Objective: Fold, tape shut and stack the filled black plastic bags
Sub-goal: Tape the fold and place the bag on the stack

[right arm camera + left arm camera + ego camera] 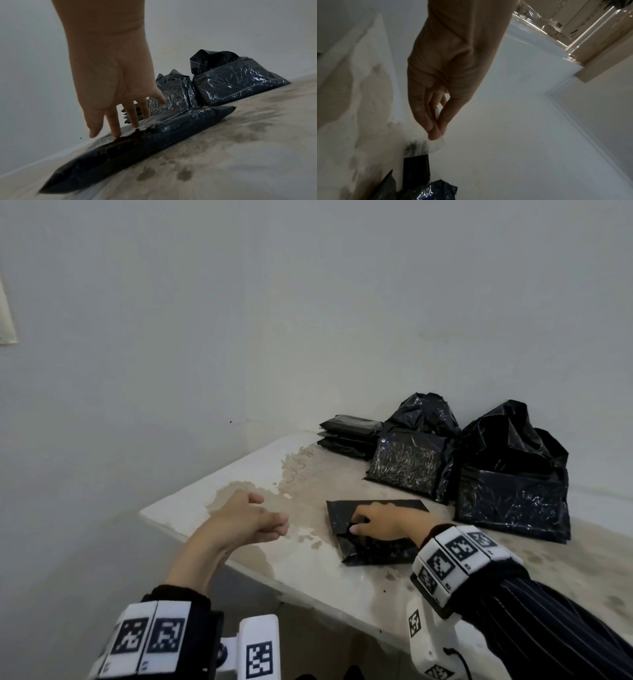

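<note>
Fingertips of right hand (380, 523) pressing straight down on folded bag (373, 532), flat on table (212, 518). Left hand (246, 520) just left, pinching clear tape (439, 145). Bag's long axis toward far stack (349, 436). Unfolded bags (510, 477) behind.

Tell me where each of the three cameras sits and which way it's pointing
Head: looks forward and down at the table; shows both forearms, left hand, right hand on the folded bag.
Left wrist: looks along the left hand toward the wall; fingertips pinch clear tape.
Right wrist: looks along the right hand; straight fingers press the folded bag.
Shared: head and right wrist both show that bag and the unfolded bags behind it.
</note>
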